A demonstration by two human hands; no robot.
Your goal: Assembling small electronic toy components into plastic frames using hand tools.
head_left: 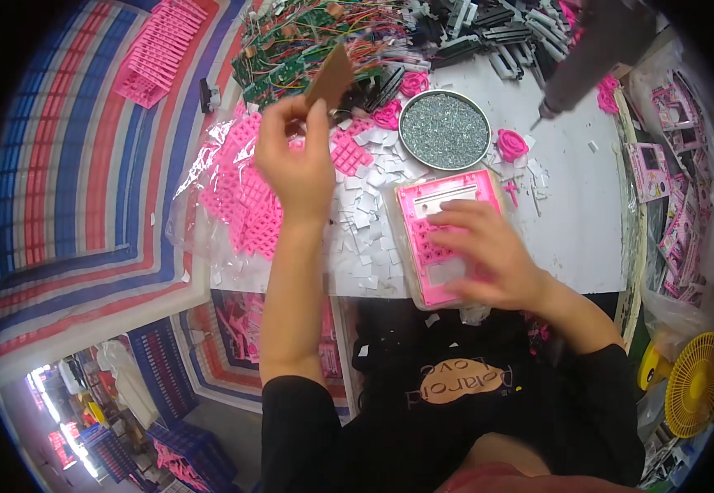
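My left hand [295, 160] is raised over the left part of the table, with thumb and fingers pinching a thin brown board [330, 78]. Loose wires and green circuit boards [283, 49] lie just beyond it. In front of me a pink plastic casing [441, 289] sits in a pale block-like holder [403, 238]. Over the casing's right side rests my right hand [492, 255], fingers spread and apparently touching it; they partly cover the pink keypad [428, 244] inside. Nothing shows in this hand's grasp.
Beyond the casing stands a round tin of small screws [445, 130]. A dark electric screwdriver [591, 62] hangs at upper right. Pink keypads [246, 193], white paper squares [365, 205] and pink roses [511, 145] lie around. At right are a bag of printed panels [681, 197] and a yellow fan [696, 384].
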